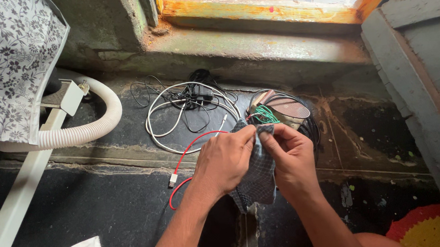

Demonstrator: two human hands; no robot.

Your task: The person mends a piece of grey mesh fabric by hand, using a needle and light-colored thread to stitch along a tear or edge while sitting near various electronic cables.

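Both hands are pinching the top edge of a small checked grey-blue cloth (258, 175). The left hand (225, 159) is closing thumb and fingers on the cloth's upper left corner, and the right hand (290, 157) is nipping the upper right corner between thumb and forefinger, so each is clamping fabric with the other fingers curled in. The cloth is hanging limp between the wrists, just above the dark stone floor (106, 211), about in the middle of the view.

It looks light, soft and floppy, likely to sag and fold wherever it is not being held, so the corners or the hem seem the sensible places to take it; I would judge it neither slippery nor fragile.

At 12 o'clock from the grip a tuft of thin green wires (266, 114) is sticking up, touching the cloth's top edge, in front of a rounded dark object (287, 108) I cannot identify. At 9 o'clock a red cable (188, 149) with a small white plug is curling across the floor. At 11 o'clock a tangle of white and black cables (187, 108) is lying. Further at 9 o'clock a ribbed white hose (92, 128) is bending under a floral-printed fabric cover (8, 61). At 12 o'clock, beyond everything, an orange-painted wooden threshold (258, 13) is running across. No packages, labels or signs are showing.
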